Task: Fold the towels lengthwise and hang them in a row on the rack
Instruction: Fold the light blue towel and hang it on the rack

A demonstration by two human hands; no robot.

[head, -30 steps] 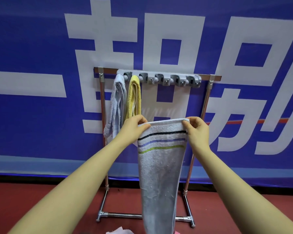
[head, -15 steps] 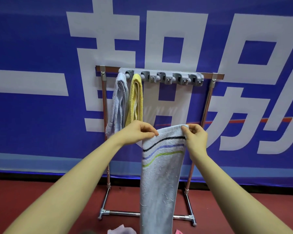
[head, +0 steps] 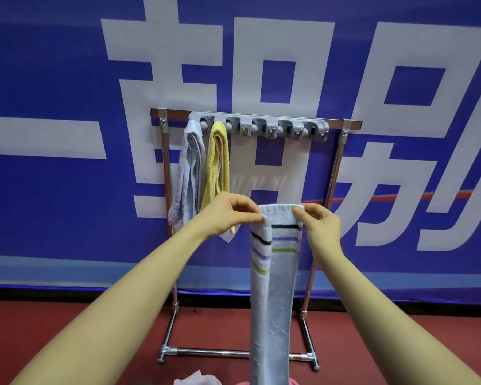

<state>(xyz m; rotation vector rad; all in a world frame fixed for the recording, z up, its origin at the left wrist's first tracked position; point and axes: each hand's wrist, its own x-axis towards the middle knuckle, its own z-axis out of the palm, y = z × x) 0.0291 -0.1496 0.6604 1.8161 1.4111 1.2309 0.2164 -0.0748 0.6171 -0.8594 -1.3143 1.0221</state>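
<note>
A white striped towel (head: 272, 301) hangs long and narrow in front of me, its left edge folded over toward the middle. My left hand (head: 228, 215) pinches its top left corner and my right hand (head: 320, 226) pinches the top right corner. Behind it stands a metal rack (head: 336, 173) with a grey clip strip (head: 264, 126) along its top bar. A pale blue towel (head: 189, 173) and a yellow towel (head: 218, 162) hang folded from the two leftmost clips. The clips to their right hold nothing.
A blue banner with large white characters (head: 67, 190) fills the wall behind the rack. The floor (head: 67, 329) is red. Bits of pale cloth (head: 197, 379) and pink cloth (head: 242, 382) show at the bottom edge.
My hands have come closer together, and the left edge of the striped towel has folded inward, making it narrower. My view has tilted slightly.
</note>
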